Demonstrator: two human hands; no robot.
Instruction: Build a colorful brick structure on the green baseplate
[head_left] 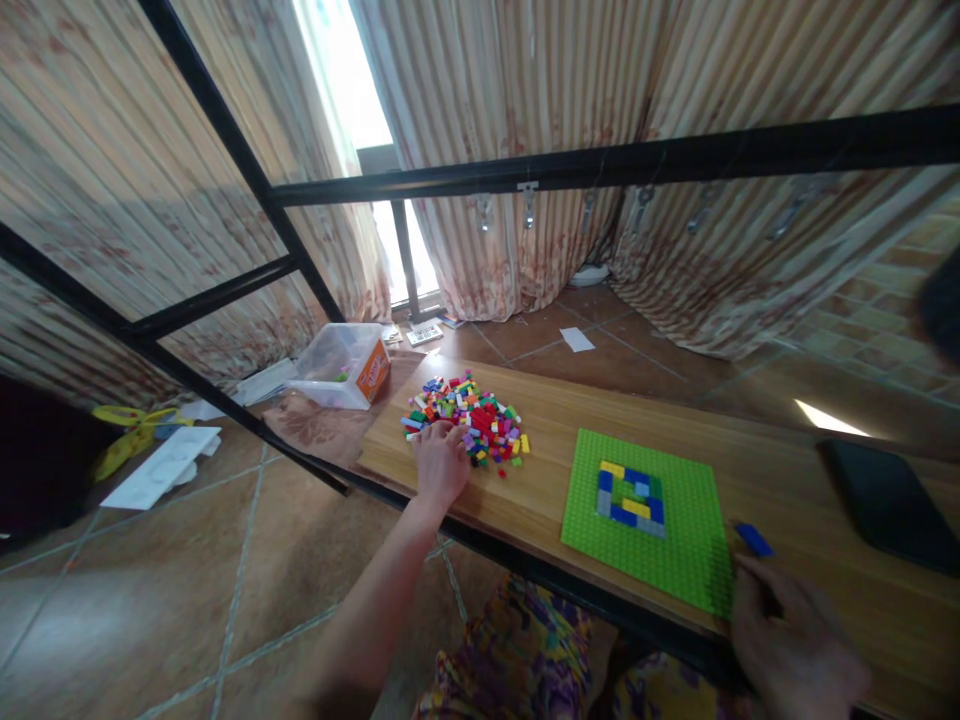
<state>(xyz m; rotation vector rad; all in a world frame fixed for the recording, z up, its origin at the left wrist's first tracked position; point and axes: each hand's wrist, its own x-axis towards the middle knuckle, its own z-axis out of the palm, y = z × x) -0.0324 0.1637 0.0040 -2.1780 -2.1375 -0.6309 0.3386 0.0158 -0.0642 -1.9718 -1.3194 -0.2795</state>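
Note:
My left hand (441, 462) reaches over the near left part of a heap of small coloured bricks (487, 420). Its fingers lie apart on the bricks, with the tips partly hidden among them. To the right, a green baseplate (592, 480) bears a square ring of blue, grey and yellow bricks (632, 498), with more bricks inside it. Beside the plate's right edge, my right hand (787, 630) is slightly blurred, its curled fingers pinching a blue brick (754, 540) that sticks out past the fingertips.
The wooden bench top (540, 395) carries a black phone (889, 500) at the right. Beyond its left end stands a clear plastic box (341, 365) with an orange label. Black metal bars (465, 180) cross in front of the curtains. A white tray (161, 468) lies on the floor.

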